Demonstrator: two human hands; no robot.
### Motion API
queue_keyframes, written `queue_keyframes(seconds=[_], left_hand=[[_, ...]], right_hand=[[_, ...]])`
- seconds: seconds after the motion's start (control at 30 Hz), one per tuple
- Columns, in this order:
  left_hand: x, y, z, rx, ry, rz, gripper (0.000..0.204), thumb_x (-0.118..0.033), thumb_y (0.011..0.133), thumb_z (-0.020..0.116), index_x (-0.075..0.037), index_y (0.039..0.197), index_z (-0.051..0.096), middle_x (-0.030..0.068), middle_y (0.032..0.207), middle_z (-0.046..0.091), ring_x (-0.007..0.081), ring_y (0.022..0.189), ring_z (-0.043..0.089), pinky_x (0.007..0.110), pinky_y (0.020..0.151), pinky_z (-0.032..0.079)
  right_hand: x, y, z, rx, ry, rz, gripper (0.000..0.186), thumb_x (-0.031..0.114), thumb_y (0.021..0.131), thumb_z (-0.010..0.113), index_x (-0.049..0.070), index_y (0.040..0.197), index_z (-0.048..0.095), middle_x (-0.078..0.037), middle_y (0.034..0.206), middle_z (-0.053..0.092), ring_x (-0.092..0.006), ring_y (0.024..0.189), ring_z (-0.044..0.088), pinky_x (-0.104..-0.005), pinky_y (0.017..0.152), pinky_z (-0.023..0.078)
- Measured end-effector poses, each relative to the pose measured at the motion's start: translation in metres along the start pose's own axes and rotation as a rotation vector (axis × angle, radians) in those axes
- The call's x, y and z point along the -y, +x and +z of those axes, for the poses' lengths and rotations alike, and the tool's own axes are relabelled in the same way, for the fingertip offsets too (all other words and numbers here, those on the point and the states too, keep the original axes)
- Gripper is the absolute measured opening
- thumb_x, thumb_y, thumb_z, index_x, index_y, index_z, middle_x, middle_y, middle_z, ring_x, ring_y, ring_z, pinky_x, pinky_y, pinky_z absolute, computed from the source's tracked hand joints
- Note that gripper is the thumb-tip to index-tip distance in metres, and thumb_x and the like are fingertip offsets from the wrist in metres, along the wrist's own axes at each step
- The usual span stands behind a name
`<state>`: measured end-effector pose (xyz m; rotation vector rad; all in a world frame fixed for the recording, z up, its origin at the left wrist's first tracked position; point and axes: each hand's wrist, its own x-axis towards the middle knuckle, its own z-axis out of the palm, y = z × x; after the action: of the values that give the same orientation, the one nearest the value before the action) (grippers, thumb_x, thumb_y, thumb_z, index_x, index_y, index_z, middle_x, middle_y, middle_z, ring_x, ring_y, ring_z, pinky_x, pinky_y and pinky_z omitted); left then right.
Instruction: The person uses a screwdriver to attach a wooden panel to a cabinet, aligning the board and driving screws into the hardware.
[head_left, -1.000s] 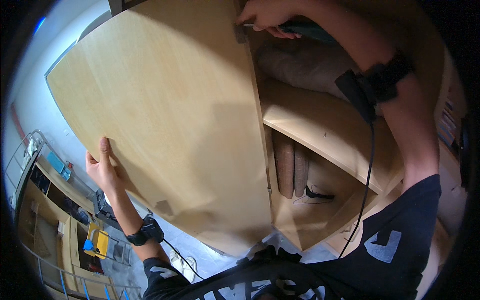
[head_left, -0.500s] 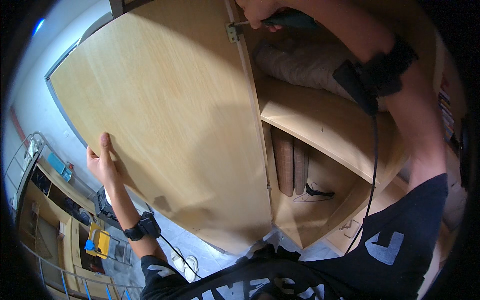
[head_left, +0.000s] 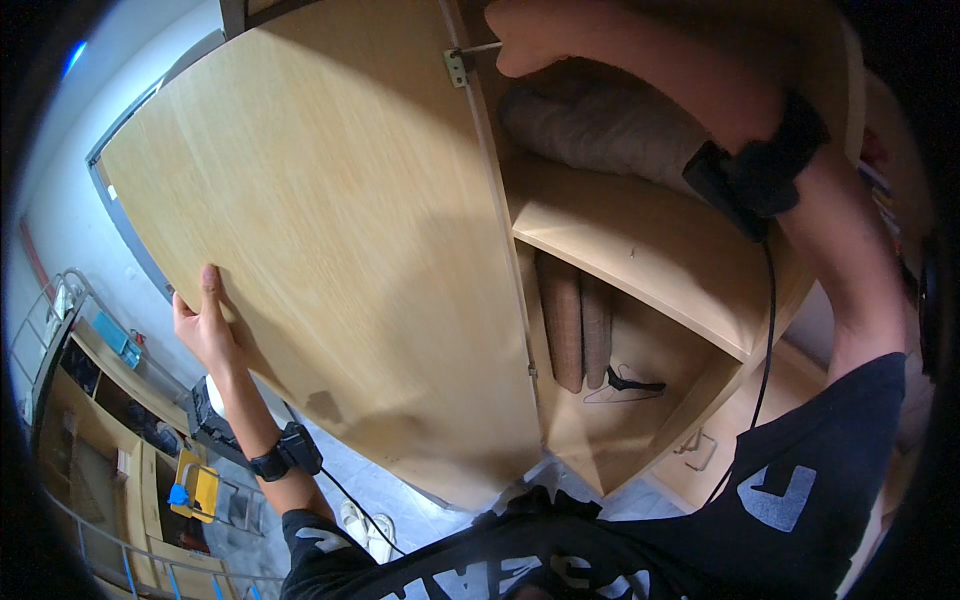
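Observation:
My left hand (head_left: 210, 330) grips the left edge of a pale wooden door panel (head_left: 330, 200), thumb on its face. At the panel's upper right edge is a metal hinge plate (head_left: 455, 68). My right hand (head_left: 525, 40) is closed just right of it, with a thin metal screwdriver shaft (head_left: 479, 48) reaching toward the hinge; its handle is hidden by the hand. Behind lies an open wooden cabinet with a shelf (head_left: 640, 255), a grey bundled soft item (head_left: 590, 125) above it, and brown folded pads (head_left: 563, 320) with hangers (head_left: 625, 385) below.
A drawer (head_left: 690, 450) with a metal handle sits at lower right. At left are a metal bunk frame (head_left: 40, 320), wooden desk units (head_left: 110, 440), a yellow chair (head_left: 200, 490), a black case (head_left: 208, 420) and pale shoes (head_left: 377, 535) on the floor.
The hinge and upper panel edge have shifted leftward, showing more of the plate. My right hand has turned, hiding the green tool handle seen earlier. My left hand is nearly still.

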<state>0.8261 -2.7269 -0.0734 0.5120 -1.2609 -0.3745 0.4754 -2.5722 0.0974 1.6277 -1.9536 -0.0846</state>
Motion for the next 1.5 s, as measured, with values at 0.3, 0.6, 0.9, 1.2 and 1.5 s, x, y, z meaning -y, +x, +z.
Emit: queue_keyframes(seconds=[0.3, 0.6, 0.9, 1.2, 1.5], left_hand=[[-0.005, -0.002, -0.002, 0.017, -0.01, -0.001, 0.032, -0.022, 0.079, 0.067, 0.003, 0.096, 0.055, 0.0075, 0.086, 0.061, 0.0118, 0.075, 0.055, 0.023, 0.068, 0.044], [0.003, 0.003, -0.01, 0.017, 0.079, 0.001, 0.041, -0.03, 0.076, 0.07, 0.004, 0.096, 0.055, 0.0091, 0.086, 0.061, 0.0138, 0.077, 0.056, 0.025, 0.07, 0.044], [0.01, 0.014, -0.031, 0.129, 0.06, -0.102, 0.043, -0.034, 0.08, 0.064, 0.005, 0.094, 0.056, 0.0094, 0.088, 0.061, 0.0144, 0.078, 0.055, 0.026, 0.071, 0.043], [0.016, 0.009, -0.008, 0.13, -0.068, -0.134, 0.057, -0.047, 0.087, 0.047, 0.007, 0.102, 0.053, 0.0114, 0.094, 0.059, 0.0167, 0.083, 0.056, 0.027, 0.074, 0.043], [0.024, 0.01, -0.006, 0.111, -0.03, -0.097, 0.06, -0.049, 0.087, 0.045, 0.008, 0.104, 0.052, 0.0117, 0.098, 0.058, 0.0169, 0.087, 0.055, 0.028, 0.076, 0.043]], right_hand=[[-0.008, -0.017, -0.005, -0.042, -0.033, 0.028, 0.032, 0.009, 0.067, 0.052, -0.008, 0.094, 0.059, -0.025, 0.085, 0.059, -0.0365, 0.078, 0.058, -0.0435, 0.067, 0.047], [-0.003, -0.039, -0.015, -0.05, -0.012, 0.091, 0.029, 0.007, 0.065, 0.051, -0.01, 0.087, 0.06, -0.027, 0.086, 0.059, -0.0383, 0.078, 0.058, -0.0458, 0.067, 0.046], [-0.032, -0.042, 0.008, -0.236, 0.379, -0.063, 0.033, 0.005, 0.07, 0.052, -0.002, 0.102, 0.052, -0.017, 0.094, 0.057, -0.0289, 0.089, 0.054, -0.0381, 0.073, 0.043], [-0.028, -0.086, 0.024, -0.615, 0.286, -0.06, 0.019, 0.009, 0.071, 0.059, -0.001, 0.088, 0.056, -0.016, 0.088, 0.057, -0.0276, 0.082, 0.056, -0.0393, 0.069, 0.044], [-0.027, -0.063, 0.079, -1.242, 0.672, 0.076, 0.015, 0.006, 0.078, 0.054, -0.001, 0.091, 0.052, -0.019, 0.08, 0.053, -0.0354, 0.082, 0.053, -0.0406, 0.077, 0.042]])
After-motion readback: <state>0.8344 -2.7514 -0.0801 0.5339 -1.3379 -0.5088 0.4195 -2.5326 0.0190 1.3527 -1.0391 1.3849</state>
